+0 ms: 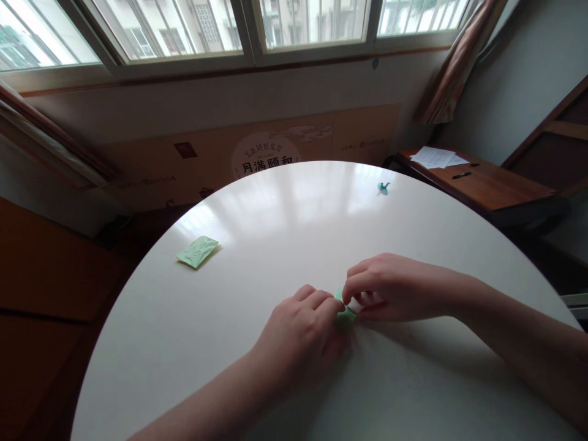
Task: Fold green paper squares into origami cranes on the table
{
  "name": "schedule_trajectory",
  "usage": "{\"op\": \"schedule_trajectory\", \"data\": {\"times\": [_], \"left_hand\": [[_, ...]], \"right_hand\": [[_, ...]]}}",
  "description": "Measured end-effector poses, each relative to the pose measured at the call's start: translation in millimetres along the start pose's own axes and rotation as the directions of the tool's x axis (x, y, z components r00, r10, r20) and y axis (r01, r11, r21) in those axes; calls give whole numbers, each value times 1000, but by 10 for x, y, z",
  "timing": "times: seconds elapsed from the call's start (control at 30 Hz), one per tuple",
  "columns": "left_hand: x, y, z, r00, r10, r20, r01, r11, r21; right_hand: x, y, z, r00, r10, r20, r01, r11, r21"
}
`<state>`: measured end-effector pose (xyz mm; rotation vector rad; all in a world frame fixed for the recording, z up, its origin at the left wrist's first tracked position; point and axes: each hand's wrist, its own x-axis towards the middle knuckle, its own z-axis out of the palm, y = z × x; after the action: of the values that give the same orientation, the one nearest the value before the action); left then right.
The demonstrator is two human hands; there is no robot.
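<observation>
Between my hands, low over the front half of the round white table (275, 245), is a small piece of green folded paper (346, 315). My left hand (307, 321) closes on its left side, and the fingers cover much of it. From the right, my right hand (388, 286) pinches at its upper and right edge with bent fingers. The paper's exact shape is mostly hidden by the fingers. A flat, creased light-green paper packet (198, 252) lies at the left of the table. Near the far edge sits a small teal folded paper figure (383, 188).
Beyond the table, a large brown cardboard panel (367, 135) leans below the windows (316, 24). At the right stands a wooden side table (509, 184) with white papers (438, 157) and a dark pen (462, 175). Curtains (450, 79) hang at both sides.
</observation>
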<state>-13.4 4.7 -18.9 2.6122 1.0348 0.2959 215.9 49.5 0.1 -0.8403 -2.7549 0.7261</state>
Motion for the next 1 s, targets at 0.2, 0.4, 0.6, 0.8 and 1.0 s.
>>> {"op": "schedule_trajectory", "data": {"times": [0.2, 0.4, 0.6, 0.8, 1.0], "left_hand": [[-18, 48, -25, 999, -17, -29, 18, 1000, 17], [-19, 49, -67, 1000, -18, 11, 18, 1000, -12], [-67, 64, -198, 986, 73, 149, -70, 997, -22], [-96, 73, -304, 967, 88, 237, -83, 996, -29], [-76, 28, -312, 957, 107, 271, -97, 994, -52]], "right_hand": [[-11, 11, -11, 1000, -7, -10, 7, 1000, 12], [-8, 12, 18, 999, -47, -6, 47, 998, 30], [19, 29, 56, 999, -52, 7, 52, 998, 30], [78, 51, 69, 999, -25, 43, 23, 998, 60], [104, 29, 82, 995, 76, 57, -83, 989, 119]]}}
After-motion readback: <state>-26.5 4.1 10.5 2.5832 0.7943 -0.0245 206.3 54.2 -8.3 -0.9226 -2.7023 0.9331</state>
